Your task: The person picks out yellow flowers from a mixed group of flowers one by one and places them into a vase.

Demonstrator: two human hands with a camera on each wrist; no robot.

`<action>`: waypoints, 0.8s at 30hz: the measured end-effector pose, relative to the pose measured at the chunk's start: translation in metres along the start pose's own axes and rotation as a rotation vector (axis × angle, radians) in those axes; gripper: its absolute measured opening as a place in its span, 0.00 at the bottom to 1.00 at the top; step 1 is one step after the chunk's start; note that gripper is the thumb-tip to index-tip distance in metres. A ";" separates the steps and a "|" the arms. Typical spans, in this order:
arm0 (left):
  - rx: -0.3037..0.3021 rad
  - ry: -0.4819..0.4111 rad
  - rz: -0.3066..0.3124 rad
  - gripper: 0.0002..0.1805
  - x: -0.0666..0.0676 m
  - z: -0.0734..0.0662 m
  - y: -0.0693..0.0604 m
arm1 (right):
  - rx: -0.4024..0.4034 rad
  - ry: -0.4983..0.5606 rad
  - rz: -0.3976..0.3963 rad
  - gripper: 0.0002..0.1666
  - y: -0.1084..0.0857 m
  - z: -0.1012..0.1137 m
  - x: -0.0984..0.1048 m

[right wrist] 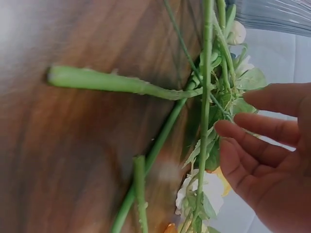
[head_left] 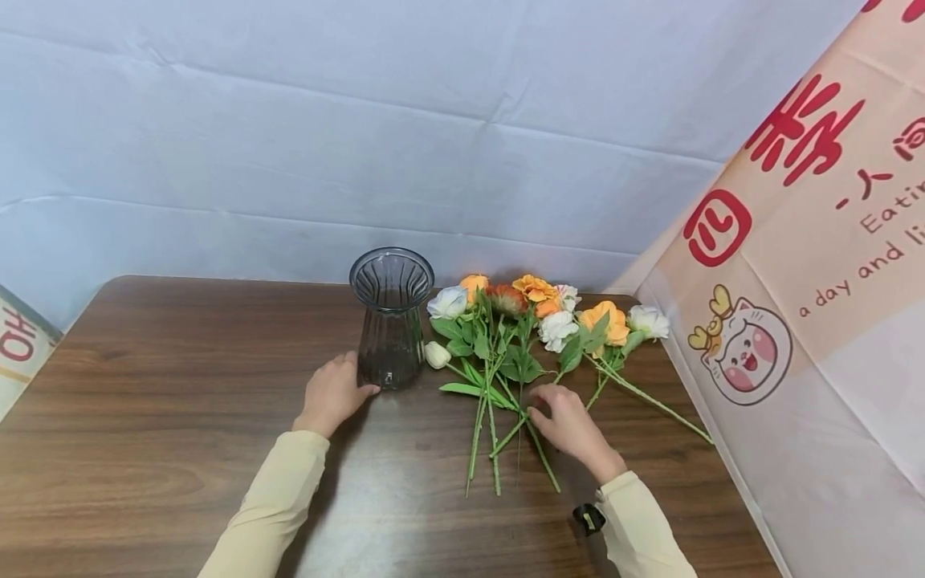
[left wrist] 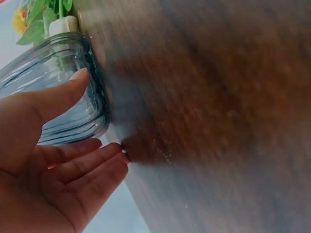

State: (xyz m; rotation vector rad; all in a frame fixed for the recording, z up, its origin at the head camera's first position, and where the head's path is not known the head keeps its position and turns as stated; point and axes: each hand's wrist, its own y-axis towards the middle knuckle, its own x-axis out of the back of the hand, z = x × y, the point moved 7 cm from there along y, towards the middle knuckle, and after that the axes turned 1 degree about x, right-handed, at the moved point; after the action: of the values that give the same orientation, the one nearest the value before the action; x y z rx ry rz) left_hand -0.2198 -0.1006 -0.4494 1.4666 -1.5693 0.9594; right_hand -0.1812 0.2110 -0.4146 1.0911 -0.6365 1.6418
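We seem to choose among the flowers [head_left: 558, 331]: right hand [head_left: 567, 425] loosely spread, left hand [head_left: 331, 397] relaxed beside the vase [head_left: 390, 345]; a pinch is needed.

Brown wood-grain table [head_left: 159, 401], rounded far-left corner [head_left: 123, 291], glare [head_left: 383, 498] on the near middle. Behind it, pale blue-white sheet [head_left: 289, 152] as back wall, fold creases [head_left: 491, 123] running across. Right side: slanted peach-and-white banner [head_left: 824, 433], red characters [head_left: 805, 128], cut-off English lettering [head_left: 878, 257], cartoon cat face [head_left: 751, 357]. Far left edge: sliver of another printed panel [head_left: 20, 341], red letters. Lighting looks diffuse, shadows soft.
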 end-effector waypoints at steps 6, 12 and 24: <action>0.006 0.013 0.016 0.34 0.000 0.000 0.001 | -0.115 0.070 0.012 0.06 0.009 -0.010 0.001; 0.011 0.017 0.019 0.34 0.001 0.000 0.001 | -0.273 0.093 -0.017 0.02 0.012 -0.028 0.006; 0.002 0.026 0.016 0.33 0.002 -0.001 0.001 | -0.655 0.435 -0.027 0.07 0.008 -0.074 0.002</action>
State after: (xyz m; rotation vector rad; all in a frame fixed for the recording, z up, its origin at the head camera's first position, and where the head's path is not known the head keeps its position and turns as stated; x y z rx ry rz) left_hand -0.2209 -0.1004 -0.4476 1.4392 -1.5640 0.9855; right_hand -0.2146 0.2699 -0.4455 0.2578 -0.7803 1.4252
